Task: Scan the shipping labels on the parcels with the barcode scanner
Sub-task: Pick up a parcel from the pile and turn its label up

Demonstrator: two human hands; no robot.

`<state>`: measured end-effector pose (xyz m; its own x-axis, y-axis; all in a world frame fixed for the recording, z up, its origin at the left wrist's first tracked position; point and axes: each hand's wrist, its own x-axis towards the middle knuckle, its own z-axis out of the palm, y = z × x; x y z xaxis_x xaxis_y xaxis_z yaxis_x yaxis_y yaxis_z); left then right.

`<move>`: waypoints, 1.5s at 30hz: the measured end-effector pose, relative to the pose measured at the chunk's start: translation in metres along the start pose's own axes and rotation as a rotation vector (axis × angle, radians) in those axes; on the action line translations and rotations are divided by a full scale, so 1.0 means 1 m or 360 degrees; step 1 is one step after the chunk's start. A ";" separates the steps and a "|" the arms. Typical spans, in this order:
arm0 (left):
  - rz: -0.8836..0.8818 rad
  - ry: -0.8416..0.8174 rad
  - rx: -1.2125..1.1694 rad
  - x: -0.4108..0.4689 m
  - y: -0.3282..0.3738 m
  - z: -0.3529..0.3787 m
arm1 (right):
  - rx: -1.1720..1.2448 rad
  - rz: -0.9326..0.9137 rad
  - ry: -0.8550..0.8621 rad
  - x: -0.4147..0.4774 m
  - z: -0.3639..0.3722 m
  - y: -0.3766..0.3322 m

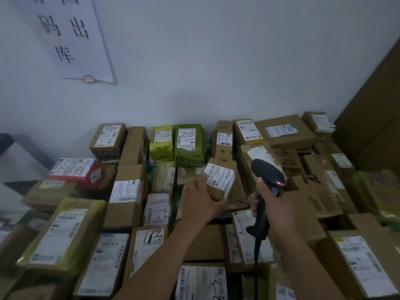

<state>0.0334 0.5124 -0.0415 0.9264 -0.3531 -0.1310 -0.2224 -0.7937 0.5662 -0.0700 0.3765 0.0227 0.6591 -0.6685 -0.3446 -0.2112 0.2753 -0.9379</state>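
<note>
Dozens of parcels (pixel 125 198) lie packed edge to edge against the wall (pixel 216 72), most with their labels up. The left hand (pixel 200 200) grips one small box (pixel 216 191) near the middle of the pile, fingers curled round its near-left corner, holding it tilted so that its label (pixel 219 179) faces up and toward the person. The right hand (pixel 272 204) is wrapped round the handle of the scanner (pixel 267 172), just right of the box. A red light (pixel 280 183) glows on the back of the scanner's head, and its cord (pixel 257 252) hangs from the butt.

The step in hand looks to be reading this box's label. The scanner's nose seems to point away and past the box, toward the parcel behind, so the sound move is to swing it left until it faces the label squarely, a little off the paper. The label wraps over the box's right edge and lifts there; tilting the box so the printed face lies flat to the beam should help. The box should rest steady on its neighbours while the trigger is pressed, though whether a finger sits on the trigger cannot be seen.
</note>
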 end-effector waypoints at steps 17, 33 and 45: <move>-0.0252 -0.0196 0.0261 -0.003 -0.081 0.001 | -0.0355 -0.0154 -0.0385 0.062 0.087 -0.033; -0.0465 0.0133 -0.0119 0.173 -0.054 -0.031 | -0.0275 -0.0046 -0.0427 0.153 0.088 0.001; -0.0755 0.0073 -0.1088 0.189 -0.065 -0.030 | -0.0186 0.0190 -0.0507 0.168 0.089 0.015</move>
<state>0.2322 0.5119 -0.0787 0.8899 -0.0246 -0.4555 0.4148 -0.3720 0.8304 0.1022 0.3298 -0.0462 0.8130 -0.3823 -0.4393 -0.3693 0.2449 -0.8965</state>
